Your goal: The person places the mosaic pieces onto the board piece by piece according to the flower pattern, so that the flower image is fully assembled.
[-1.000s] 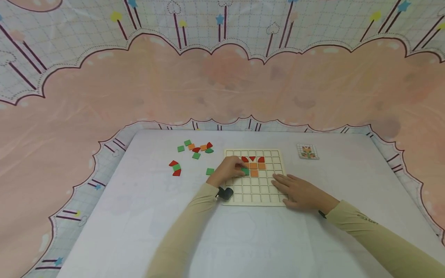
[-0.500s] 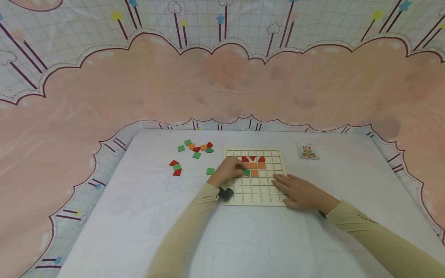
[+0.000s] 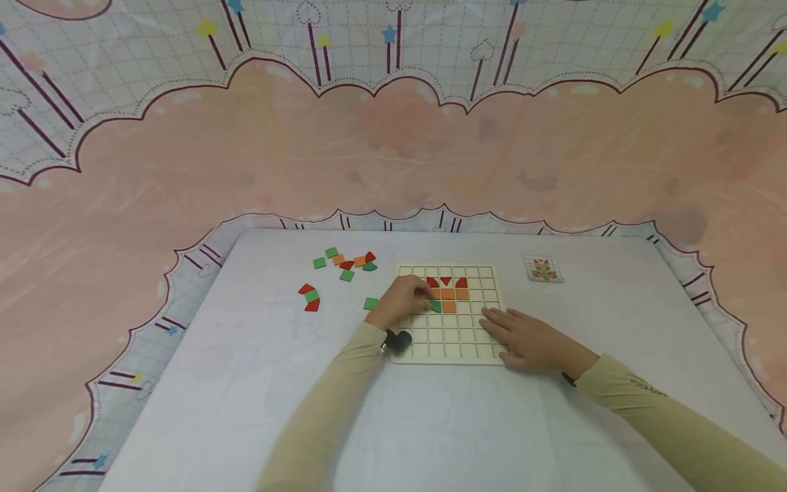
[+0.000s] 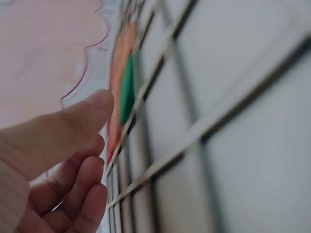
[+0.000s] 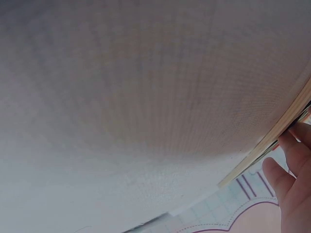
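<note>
My left hand (image 3: 402, 299) hovers over the left part of a pale wooden grid board (image 3: 461, 336), fingertips right beside a green quarter-round tile (image 3: 436, 307). In the left wrist view, the thumb and bent fingers of the left hand (image 4: 68, 145) have nothing between them, and the green tile (image 4: 128, 87) lies in a grid cell. Orange square tiles (image 3: 449, 307) adjoin it, with red tiles (image 3: 461, 282) in the row above. My right hand (image 3: 535, 339) rests with straight fingers on the board's right edge; in the right wrist view, the right hand (image 5: 296, 170) touches that edge.
Loose green, orange and red tiles (image 3: 347, 276) lie left of the board. A green square (image 3: 371, 303) sits near my left wrist, and a small group with a green tile (image 3: 312, 296) lies farther left. A patterned card (image 3: 544, 268) lies at the back right.
The green tile, at my left fingertips a second ago, now lies in the cell beside the orange square. The left fingers have drawn slightly back from it. My right hand has stayed put.
</note>
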Tool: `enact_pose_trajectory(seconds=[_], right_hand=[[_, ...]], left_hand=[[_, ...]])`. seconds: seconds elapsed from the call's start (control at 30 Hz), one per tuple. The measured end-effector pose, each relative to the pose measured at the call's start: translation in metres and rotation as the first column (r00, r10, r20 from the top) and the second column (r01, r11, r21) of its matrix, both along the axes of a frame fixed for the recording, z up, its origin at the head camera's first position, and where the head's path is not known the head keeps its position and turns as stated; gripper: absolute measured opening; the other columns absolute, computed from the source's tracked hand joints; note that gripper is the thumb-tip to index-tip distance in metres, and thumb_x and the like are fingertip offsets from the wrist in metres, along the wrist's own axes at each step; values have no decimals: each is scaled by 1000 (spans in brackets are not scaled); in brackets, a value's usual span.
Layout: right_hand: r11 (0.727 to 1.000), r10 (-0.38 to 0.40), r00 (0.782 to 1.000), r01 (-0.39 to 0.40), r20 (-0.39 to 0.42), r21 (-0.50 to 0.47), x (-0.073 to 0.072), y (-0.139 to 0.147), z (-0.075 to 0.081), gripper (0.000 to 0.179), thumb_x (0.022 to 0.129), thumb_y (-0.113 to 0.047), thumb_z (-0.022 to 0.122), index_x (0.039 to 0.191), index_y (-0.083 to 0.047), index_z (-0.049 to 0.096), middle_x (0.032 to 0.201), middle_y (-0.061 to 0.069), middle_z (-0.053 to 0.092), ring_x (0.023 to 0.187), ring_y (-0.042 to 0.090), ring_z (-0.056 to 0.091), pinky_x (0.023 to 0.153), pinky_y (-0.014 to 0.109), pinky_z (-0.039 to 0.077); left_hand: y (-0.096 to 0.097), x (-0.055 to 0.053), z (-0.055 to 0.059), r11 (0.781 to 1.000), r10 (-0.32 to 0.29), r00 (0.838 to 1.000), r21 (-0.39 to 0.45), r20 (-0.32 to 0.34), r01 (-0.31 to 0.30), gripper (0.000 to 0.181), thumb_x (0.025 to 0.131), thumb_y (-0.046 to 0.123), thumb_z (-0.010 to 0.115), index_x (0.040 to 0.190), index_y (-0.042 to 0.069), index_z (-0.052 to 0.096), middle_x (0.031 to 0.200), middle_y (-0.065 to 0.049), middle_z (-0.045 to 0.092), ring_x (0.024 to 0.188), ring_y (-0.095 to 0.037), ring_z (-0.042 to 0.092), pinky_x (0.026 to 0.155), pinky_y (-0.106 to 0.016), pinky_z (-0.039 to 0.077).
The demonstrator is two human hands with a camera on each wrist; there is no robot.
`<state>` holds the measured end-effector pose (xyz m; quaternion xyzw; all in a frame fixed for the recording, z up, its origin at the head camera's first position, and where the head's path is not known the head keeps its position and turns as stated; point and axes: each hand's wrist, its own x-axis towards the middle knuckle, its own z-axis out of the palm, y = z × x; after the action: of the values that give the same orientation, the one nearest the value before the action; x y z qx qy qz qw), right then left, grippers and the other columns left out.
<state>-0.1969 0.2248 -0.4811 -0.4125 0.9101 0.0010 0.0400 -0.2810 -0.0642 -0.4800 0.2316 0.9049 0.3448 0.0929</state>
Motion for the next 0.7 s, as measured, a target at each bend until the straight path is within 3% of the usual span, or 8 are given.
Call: enact_pose_trajectory(seconds=[0.13, 0.33, 0.5, 0.7], right_hand=[[1000, -2, 1000, 2, -1, 2, 0, 0, -1, 64, 91, -34, 52, 145, -6, 33, 153, 13, 31, 140, 28, 33, 112, 46, 31], [1000, -3, 1000, 3, -3, 3, 0, 0, -2, 63, 91, -34, 52, 145, -7, 33, 153, 13, 31, 140, 28, 33, 112, 46, 31], [1000, -11, 1000, 11, 5, 19, 0, 0, -2, 63, 91, -34, 51, 146, -7, 33, 153, 12, 30, 140, 28, 32, 112, 46, 30], [1000, -15, 1000, 15, 16, 20, 1, -1, 0, 64, 91, -34, 51, 146, -6, 32, 153, 12, 30, 140, 28, 31, 112, 46, 30]], left_hand=[[-17, -8, 10, 997, 80, 997, 15, 7, -80, 19, 83, 15, 71, 100, 8, 71, 97, -6, 66, 87, -16, 58, 79, -27, 50], [-62, -25, 22, 979, 202, 979, 8, 27, -202, 25, 83, 14, 71, 106, 5, 69, 103, -10, 66, 95, -23, 58, 87, -35, 49], [-97, -34, 21, 967, 254, 967, -4, 29, -254, 28, 84, 13, 70, 111, 4, 68, 110, -13, 65, 101, -26, 57, 91, -38, 48], [-112, -39, 17, 955, 296, 955, -3, 27, -296, 31, 85, 10, 68, 115, 2, 65, 112, -15, 65, 97, -25, 58, 87, -36, 49]])
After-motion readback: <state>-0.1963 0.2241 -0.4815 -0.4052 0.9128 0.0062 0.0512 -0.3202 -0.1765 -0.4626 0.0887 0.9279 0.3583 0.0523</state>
